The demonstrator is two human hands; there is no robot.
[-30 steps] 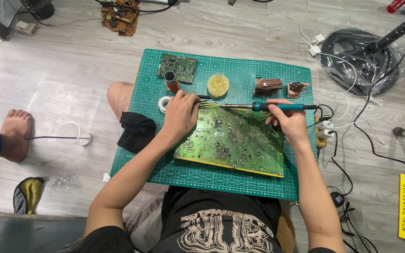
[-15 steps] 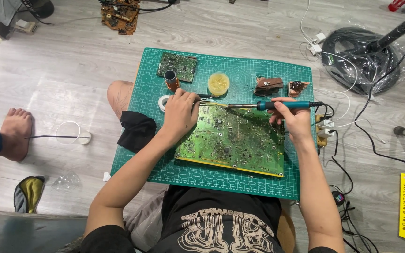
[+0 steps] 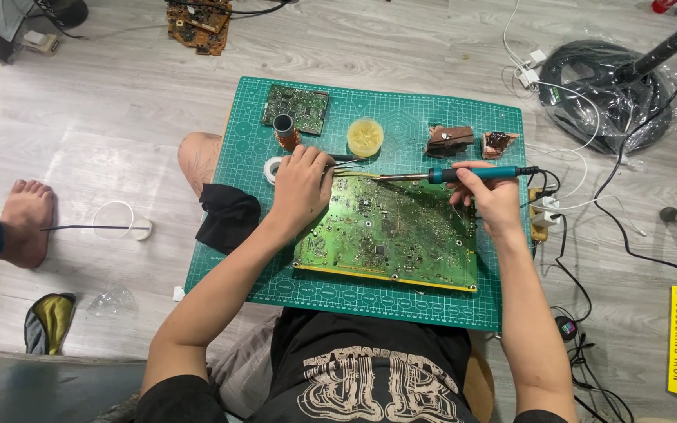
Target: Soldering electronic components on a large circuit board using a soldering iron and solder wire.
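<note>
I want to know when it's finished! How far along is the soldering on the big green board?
Set out: the large green circuit board lies flat on the cutting mat. In hand: the right hand holds the soldering iron at the board's top edge, and the left hand holds tweezers there. What's left can't be judged.

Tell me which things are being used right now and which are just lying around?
In use:
- left hand with tweezers
- right hand with soldering iron
- big green circuit board
- cutting mat

Lying about:
- small circuit board
- round yellow tin
- tape roll
- brown board on the floor
</note>
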